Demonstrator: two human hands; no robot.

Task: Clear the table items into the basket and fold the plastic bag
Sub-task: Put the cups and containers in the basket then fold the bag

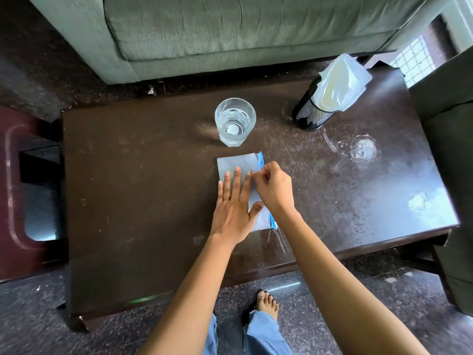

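A clear plastic bag [236, 163] with a blue zip strip lies folded flat in the middle of the dark wooden table [143, 190]. My left hand [234, 201] rests flat on it, fingers spread, pressing it down. My right hand [273, 187] pinches the bag's right edge by the blue strip, fingers closed on the plastic. A black mesh basket [311, 116] stands at the table's back right with folded clear bags [340, 80] sticking out of its top.
A glass of water [235, 121] stands just behind the bag. A grey sofa [230, 29] runs along the far side, a dark red stool [28, 190] sits at the left, and a dark chair [450, 139] at the right. My foot [267, 302] is below the table's near edge.
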